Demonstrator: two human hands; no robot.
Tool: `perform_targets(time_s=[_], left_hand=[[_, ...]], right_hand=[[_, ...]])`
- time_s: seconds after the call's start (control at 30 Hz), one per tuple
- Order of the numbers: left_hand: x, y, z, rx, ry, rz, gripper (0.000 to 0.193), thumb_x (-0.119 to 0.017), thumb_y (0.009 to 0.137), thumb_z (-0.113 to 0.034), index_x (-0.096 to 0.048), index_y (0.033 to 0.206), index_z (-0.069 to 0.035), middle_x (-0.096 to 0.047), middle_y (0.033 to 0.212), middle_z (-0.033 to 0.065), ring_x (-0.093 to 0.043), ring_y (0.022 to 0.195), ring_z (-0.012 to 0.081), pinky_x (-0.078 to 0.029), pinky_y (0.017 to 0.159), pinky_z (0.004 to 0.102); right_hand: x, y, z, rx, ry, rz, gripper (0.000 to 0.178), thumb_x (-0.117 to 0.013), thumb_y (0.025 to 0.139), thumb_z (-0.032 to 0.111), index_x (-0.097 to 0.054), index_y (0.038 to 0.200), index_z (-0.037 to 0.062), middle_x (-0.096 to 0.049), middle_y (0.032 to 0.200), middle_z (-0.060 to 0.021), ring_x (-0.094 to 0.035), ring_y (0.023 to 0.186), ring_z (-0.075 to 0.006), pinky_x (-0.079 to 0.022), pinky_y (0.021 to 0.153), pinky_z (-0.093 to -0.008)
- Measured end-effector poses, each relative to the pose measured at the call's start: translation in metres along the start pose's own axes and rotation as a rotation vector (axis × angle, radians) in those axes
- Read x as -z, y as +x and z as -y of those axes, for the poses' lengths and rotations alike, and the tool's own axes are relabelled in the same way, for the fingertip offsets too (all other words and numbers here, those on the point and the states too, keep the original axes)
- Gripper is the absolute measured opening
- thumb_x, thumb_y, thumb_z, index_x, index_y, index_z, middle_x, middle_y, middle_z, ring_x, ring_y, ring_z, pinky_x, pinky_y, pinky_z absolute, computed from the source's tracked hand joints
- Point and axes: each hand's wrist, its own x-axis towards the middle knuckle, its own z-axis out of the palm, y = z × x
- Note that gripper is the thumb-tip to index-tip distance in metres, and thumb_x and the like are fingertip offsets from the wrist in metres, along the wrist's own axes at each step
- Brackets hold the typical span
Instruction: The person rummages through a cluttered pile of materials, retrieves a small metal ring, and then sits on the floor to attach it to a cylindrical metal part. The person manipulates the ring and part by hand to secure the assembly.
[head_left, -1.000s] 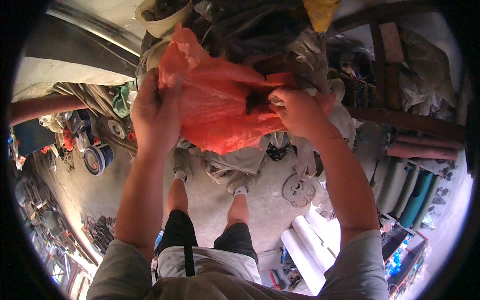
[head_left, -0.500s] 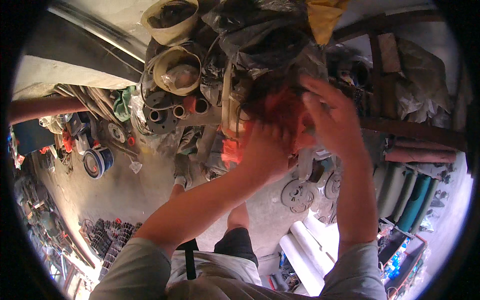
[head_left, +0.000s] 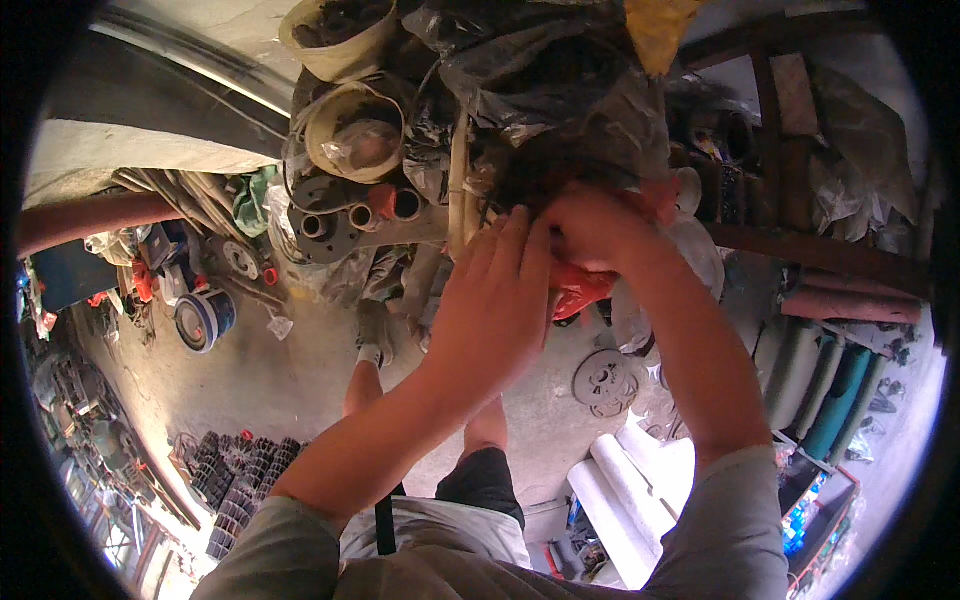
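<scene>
A crumpled red plastic bag (head_left: 582, 292) is bunched between my two hands at the front of a cluttered bench. My left hand (head_left: 492, 295) lies along the bag's left side, its fingers long and pressed together, its thumb hidden. Bent over the top of the bag, my right hand (head_left: 598, 228) has its fingers curled into the red plastic. A dark gap shows just beyond my fingers, and whatever the bag holds cannot be made out. Right beside my right wrist hangs clear plastic sheeting (head_left: 690, 262).
Two cream buckets, the nearer one (head_left: 315, 135) tilted, stand left of black plastic sheeting (head_left: 540, 60). Short pipe ends (head_left: 405, 204) stick out below. On the floor are a blue-rimmed tub (head_left: 204, 320), a round metal plate (head_left: 604, 382) and white rolls (head_left: 610, 500). Someone's shoe (head_left: 375, 330) shows under the bench.
My right hand has come down onto the red bag and closed on it. My left hand has shifted left and nearer, its fingers straighter. Less of the red bag shows.
</scene>
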Motion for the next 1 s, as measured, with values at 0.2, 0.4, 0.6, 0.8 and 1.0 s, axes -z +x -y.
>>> perform_targets(time_s=[0.2,0.4,0.6,0.8,1.0], left_hand=[[-0.037,0.007,0.005,-0.106,0.206,0.012,0.061,-0.07,0.089,-0.041,-0.06,0.128,0.005,-0.066,0.121,0.0257,-0.064,0.114,0.0415,-0.046,0.106,0.0524],[-0.046,0.018,0.007,-0.011,0.117,0.248,0.048,-0.073,0.087,-0.039,-0.064,0.113,0.0,-0.066,0.109,0.0209,-0.064,0.11,0.0388,-0.048,0.101,0.0508],[-0.017,-0.001,-0.005,-0.124,0.03,0.017,0.046,-0.073,0.087,-0.032,-0.063,0.116,0.002,-0.063,0.121,0.0233,-0.059,0.119,0.0423,-0.047,0.103,0.0503],[-0.014,0.029,0.005,0.07,0.262,-0.222,0.059,-0.066,0.092,-0.032,-0.056,0.134,0.009,-0.058,0.136,0.0255,-0.054,0.124,0.0433,-0.043,0.107,0.0505],[-0.049,0.026,0.005,0.029,0.259,0.011,0.052,-0.061,0.09,-0.032,-0.062,0.124,0.008,-0.061,0.129,0.0266,-0.057,0.12,0.0401,-0.038,0.112,0.0557]], right_hand=[[0.01,0.004,0.001,0.009,0.154,-0.696,0.032,-0.063,0.093,0.015,-0.071,0.124,0.012,-0.068,0.128,-0.0191,-0.065,0.114,-0.0408,-0.053,0.1,-0.0469],[-0.011,0.026,-0.004,0.073,-0.061,-0.493,0.033,-0.061,0.093,0.018,-0.073,0.123,0.0149,-0.068,0.129,-0.0158,-0.054,0.129,-0.0411,-0.042,0.115,-0.0459],[-0.009,-0.001,-0.006,0.09,-0.315,-0.238,0.026,-0.065,0.085,0.03,-0.081,0.101,0.0165,-0.07,0.116,-0.0119,-0.057,0.12,-0.0361,-0.044,0.109,-0.0478],[-0.015,0.003,-0.012,0.075,-0.377,-0.177,0.026,-0.067,0.083,0.028,-0.08,0.101,0.0154,-0.07,0.112,-0.0102,-0.059,0.117,-0.035,-0.046,0.106,-0.0468],[0.01,-0.001,-0.002,0.098,0.207,-0.71,0.033,-0.068,0.082,0.016,-0.076,0.114,0.0127,-0.073,0.109,-0.0184,-0.066,0.11,-0.0401,-0.054,0.095,-0.0496]])
